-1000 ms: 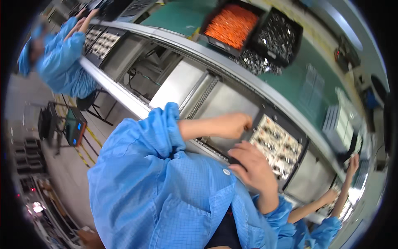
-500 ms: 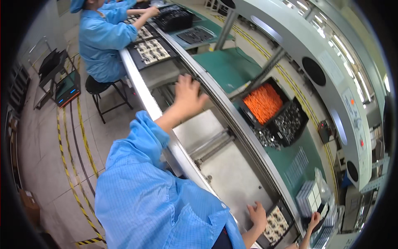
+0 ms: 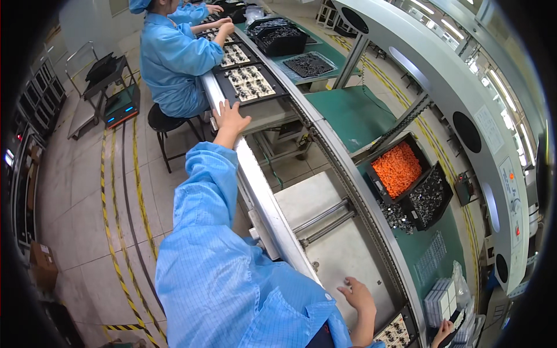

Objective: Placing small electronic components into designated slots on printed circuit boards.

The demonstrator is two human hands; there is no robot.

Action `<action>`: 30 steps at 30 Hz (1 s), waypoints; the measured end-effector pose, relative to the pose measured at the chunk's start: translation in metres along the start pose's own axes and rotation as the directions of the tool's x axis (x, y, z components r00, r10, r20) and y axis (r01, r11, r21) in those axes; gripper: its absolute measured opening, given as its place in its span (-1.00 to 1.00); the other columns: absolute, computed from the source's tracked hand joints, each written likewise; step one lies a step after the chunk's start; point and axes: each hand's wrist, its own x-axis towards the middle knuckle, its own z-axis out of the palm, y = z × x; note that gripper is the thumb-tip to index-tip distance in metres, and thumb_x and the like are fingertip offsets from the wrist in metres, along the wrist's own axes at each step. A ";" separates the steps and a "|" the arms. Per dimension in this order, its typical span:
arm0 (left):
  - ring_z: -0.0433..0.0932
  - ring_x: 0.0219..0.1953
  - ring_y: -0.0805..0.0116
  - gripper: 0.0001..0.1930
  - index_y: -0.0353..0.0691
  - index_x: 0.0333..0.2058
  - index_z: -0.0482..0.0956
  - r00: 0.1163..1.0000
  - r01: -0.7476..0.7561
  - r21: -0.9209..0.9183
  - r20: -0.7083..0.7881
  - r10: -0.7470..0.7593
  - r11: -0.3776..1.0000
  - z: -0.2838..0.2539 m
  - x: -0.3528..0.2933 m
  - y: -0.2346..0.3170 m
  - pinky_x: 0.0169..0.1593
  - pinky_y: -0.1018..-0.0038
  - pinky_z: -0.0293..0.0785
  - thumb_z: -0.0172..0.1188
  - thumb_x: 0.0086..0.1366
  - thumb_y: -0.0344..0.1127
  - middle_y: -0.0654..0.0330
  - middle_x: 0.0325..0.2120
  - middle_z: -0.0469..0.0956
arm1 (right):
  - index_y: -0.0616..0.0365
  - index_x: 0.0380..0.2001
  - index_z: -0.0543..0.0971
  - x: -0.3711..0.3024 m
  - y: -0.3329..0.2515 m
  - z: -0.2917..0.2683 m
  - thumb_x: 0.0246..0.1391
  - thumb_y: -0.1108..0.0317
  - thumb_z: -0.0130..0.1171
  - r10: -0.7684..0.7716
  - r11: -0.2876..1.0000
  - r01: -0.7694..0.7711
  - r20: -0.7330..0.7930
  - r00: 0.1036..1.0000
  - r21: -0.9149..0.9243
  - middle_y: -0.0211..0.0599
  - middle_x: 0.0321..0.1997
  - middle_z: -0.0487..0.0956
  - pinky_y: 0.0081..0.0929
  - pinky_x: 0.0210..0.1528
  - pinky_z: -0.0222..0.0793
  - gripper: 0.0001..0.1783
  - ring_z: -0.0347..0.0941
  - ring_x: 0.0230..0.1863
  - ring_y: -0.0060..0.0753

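Note:
My left hand (image 3: 231,120) reaches forward with its fingers spread, at the near metal rail (image 3: 261,188) of the conveyor line, and holds nothing. Just beyond its fingertips lies a black tray (image 3: 241,102) carrying a cream panel (image 3: 255,81) dotted with small black parts. Over the bare metal plate (image 3: 333,255) inside the line, my right hand (image 3: 358,294) hovers with fingers slightly bent and apart, nothing visible in it. Beside my right wrist, another cream panel (image 3: 394,333) with black parts is partly cut off by the picture's lower edge.
Bins of orange parts (image 3: 397,168) and dark metallic parts (image 3: 428,197) stand across the line. Another person's hand (image 3: 444,332) is near stacked white blocks (image 3: 442,300). A co-worker in blue (image 3: 174,52) sits at the far left by a black stool (image 3: 165,119).
My left hand has moved left, from above the inside of the line to the near rail. My right hand has shifted away from the panel beside it. The view has turned slightly.

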 end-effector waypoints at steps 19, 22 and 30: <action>-0.43 0.43 -0.27 -0.37 -0.14 0.00 0.64 0.922 -0.377 -0.177 -0.170 0.349 0.909 -0.021 -0.186 0.036 0.40 -0.12 -0.41 0.19 0.15 0.26 -0.15 0.40 -0.13 | 0.27 -0.09 0.57 0.016 0.040 0.024 0.06 0.24 0.32 -0.247 0.963 0.257 -0.129 0.961 0.074 -0.05 -0.15 0.63 -0.35 -0.07 0.47 -0.59 0.58 -0.16 -0.16; -0.38 0.42 -0.30 -0.39 -0.20 -0.06 0.67 0.882 -0.463 -0.171 -0.189 0.433 0.869 -0.024 -0.204 0.036 0.40 -0.14 -0.39 0.22 0.15 0.22 -0.18 0.37 -0.04 | 0.26 -0.09 0.58 0.018 0.044 0.025 0.06 0.24 0.31 -0.245 0.964 0.256 -0.133 0.961 0.073 -0.06 -0.14 0.63 -0.36 -0.06 0.47 -0.60 0.58 -0.16 -0.18; -0.20 0.40 -0.33 -0.42 -0.37 -0.17 0.68 0.664 -0.747 -0.225 -0.255 0.703 0.625 -0.030 -0.286 0.061 0.39 -0.18 -0.29 0.30 0.11 0.11 -0.19 0.29 0.16 | 0.27 -0.09 0.58 0.021 0.065 0.028 0.08 0.21 0.28 -0.210 0.945 0.242 -0.158 0.965 0.221 0.00 -0.14 0.62 -0.31 -0.03 0.45 -0.60 0.56 -0.13 -0.08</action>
